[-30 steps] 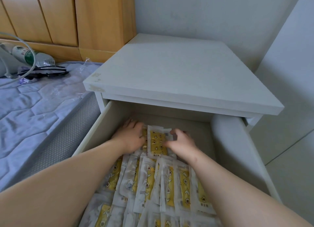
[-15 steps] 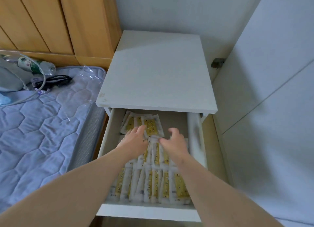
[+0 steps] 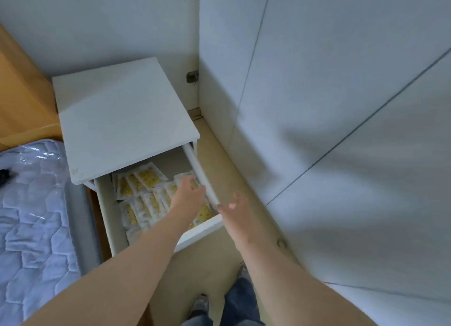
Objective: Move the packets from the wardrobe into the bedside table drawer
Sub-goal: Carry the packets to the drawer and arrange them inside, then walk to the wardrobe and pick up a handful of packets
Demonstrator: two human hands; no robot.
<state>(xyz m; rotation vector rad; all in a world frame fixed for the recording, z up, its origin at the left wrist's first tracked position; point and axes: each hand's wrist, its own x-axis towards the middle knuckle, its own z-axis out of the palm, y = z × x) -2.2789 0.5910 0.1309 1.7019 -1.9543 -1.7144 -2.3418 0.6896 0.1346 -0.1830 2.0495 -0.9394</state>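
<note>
The white bedside table (image 3: pixel 124 120) stands in the corner with its drawer (image 3: pixel 107 211) pulled out. Several clear packets with yellow contents (image 3: pixel 144 181) lie in rows inside it. My left hand (image 3: pixel 189 194) hovers over the packets near the drawer's right wall, fingers relaxed, holding nothing. My right hand (image 3: pixel 235 208) is outside the drawer, above the floor just right of its front corner, fingers spread and empty. The white wardrobe doors (image 3: pixel 329 106) fill the right side and look closed.
A mattress with a blue quilted cover (image 3: pixel 31 216) lies to the left of the table. A wooden headboard (image 3: pixel 17 99) rises behind it. The beige floor (image 3: pixel 234 160) runs between table and wardrobe. My feet and jeans (image 3: pixel 219 303) show at the bottom.
Both hands have lifted off the packets and drawn back. My right hand has left the drawer and moved right. The view has risen and swung right toward the wardrobe.
</note>
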